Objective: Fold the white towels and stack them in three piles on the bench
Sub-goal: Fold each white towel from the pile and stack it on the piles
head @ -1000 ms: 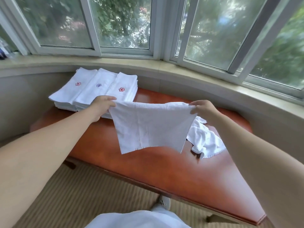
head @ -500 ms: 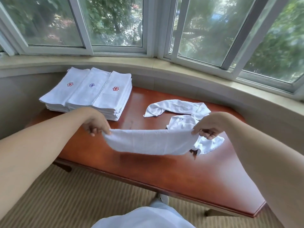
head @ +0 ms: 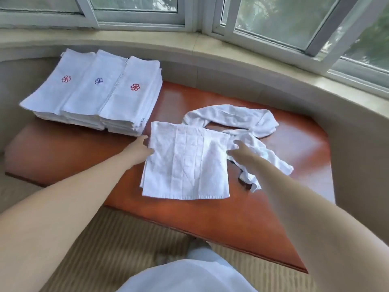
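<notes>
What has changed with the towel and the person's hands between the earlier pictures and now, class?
The half-folded towel, held up in the air by both hands before, now lies flat on the bench. The left hand rests at its left edge, the right hand at its right edge; neither visibly pinches it. The three piles and the crumpled towels stayed put.

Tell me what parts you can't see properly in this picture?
- Head view: right hand fingertips are blurred, so its grip is unclear.
- Bench legs are hidden under its top.
- Crumpled towels: their count is unclear where they tangle.
- Three piles: lower layers are too thin to count.
</notes>
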`<act>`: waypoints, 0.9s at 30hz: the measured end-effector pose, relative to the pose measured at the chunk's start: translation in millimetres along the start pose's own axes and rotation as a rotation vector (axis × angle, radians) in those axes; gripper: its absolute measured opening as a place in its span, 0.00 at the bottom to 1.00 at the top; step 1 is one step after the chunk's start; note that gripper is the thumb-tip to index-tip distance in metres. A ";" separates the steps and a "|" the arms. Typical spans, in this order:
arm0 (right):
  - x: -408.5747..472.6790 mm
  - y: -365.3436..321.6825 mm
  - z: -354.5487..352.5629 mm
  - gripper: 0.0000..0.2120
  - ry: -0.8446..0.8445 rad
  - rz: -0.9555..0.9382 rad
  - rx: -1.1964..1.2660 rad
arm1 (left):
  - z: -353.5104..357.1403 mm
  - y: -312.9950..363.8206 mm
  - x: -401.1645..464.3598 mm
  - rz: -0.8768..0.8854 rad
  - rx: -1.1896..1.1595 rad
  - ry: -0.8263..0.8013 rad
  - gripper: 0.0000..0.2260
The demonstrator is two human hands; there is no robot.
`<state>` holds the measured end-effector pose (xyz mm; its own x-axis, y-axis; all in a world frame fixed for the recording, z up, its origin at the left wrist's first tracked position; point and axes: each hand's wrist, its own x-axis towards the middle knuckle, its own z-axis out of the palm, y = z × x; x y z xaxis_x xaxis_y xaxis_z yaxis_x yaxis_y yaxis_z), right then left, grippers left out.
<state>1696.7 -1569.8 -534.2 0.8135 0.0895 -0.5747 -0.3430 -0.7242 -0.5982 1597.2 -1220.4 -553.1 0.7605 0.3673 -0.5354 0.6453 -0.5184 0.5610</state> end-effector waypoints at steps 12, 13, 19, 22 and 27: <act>58.0 131.6 90.9 0.25 -0.231 0.432 -0.046 | 113.0 -115.1 33.9 -0.392 0.106 -0.099 0.30; 59.3 138.4 96.7 0.26 -0.202 0.469 -0.032 | 117.0 -120.7 35.7 -0.419 0.112 -0.072 0.30; 68.2 153.4 122.4 0.17 -0.125 0.639 0.253 | 130.8 -140.3 52.6 -0.623 -0.030 0.030 0.22; 73.0 158.1 126.4 0.09 -0.150 0.633 0.234 | 129.5 -140.1 60.6 -0.611 0.041 -0.019 0.08; 67.7 151.6 118.8 0.04 -0.211 0.682 0.269 | 127.7 -127.0 59.2 -0.605 -0.028 -0.027 0.04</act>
<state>1644.0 -1592.4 -730.2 0.2827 -0.1697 -0.9441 -0.8620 -0.4766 -0.1725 1551.1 -1231.4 -736.6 0.2562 0.5704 -0.7804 0.9646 -0.2029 0.1684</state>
